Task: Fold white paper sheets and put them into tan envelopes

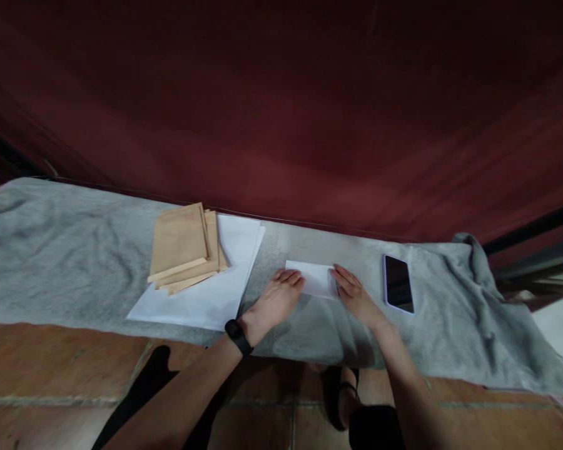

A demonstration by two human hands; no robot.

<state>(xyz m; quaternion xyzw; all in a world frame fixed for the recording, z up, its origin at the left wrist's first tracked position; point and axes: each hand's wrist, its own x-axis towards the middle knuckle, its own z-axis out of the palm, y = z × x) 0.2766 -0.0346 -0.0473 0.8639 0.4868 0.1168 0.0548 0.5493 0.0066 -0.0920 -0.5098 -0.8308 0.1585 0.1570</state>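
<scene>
A small folded white paper [315,279] lies on the grey cloth in front of me, its long side running left to right. My left hand [278,299], with a black band on the wrist, has its fingers closed together over the paper's left end. At the opposite end, my right hand [354,297] grips the right edge, fingers together near the upper corner. The thumbs are mostly hidden.
Grey cloth [98,269] covers the long narrow surface. To the left, several brown paper envelopes [178,240] are stacked on large white sheets [237,250]. A phone [398,284] lies right of my right hand. Behind rises a dark red panel [281,125]; below is a tiled floor [51,362].
</scene>
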